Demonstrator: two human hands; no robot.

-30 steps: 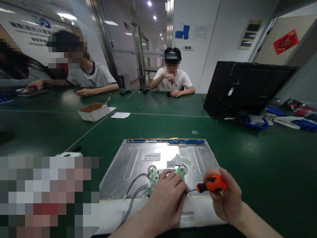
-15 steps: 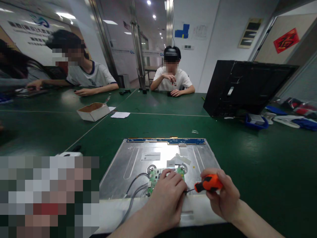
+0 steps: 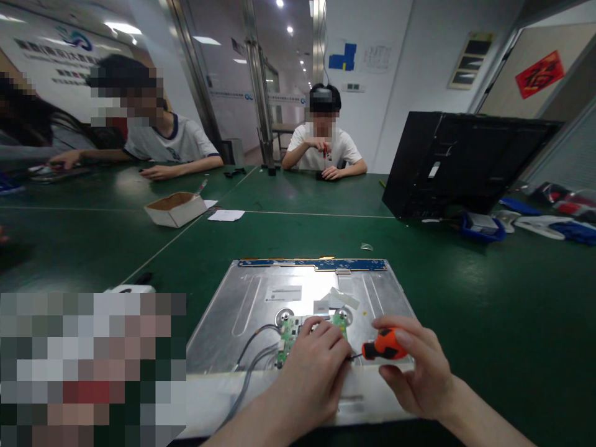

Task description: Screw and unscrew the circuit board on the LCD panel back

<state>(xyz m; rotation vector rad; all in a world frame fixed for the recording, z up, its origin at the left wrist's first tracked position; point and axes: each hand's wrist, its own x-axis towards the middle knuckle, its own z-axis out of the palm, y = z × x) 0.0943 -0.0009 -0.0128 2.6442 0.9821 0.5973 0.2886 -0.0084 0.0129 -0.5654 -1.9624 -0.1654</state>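
An orange and black screwdriver (image 3: 385,345) lies nearly level, its handle against the fingers of my right hand (image 3: 421,366). The thumb of that hand is below the handle, apart from it. The dark shaft runs left to the fingertips of my left hand (image 3: 321,360), which hide the tip. My left hand is curled over a green circuit board (image 3: 291,331), covering much of it; whatever its fingers pinch is hidden. Beneath the board is a flat metal panel (image 3: 218,323) with a blue circuit strip (image 3: 279,264) along its far edge. Grey cables (image 3: 251,379) leave the board's left side.
On the green table (image 3: 302,233) stand a small open box (image 3: 174,211) and, at right, a large black screen (image 3: 465,167). A blue tray (image 3: 482,228) lies by the screen. One person (image 3: 325,146) sits opposite; another person (image 3: 172,139) sits farther left.
The screwdriver handle has moved slightly left. My right thumb has come away from it and the fingers have opened somewhat. My left hand has stayed in place.
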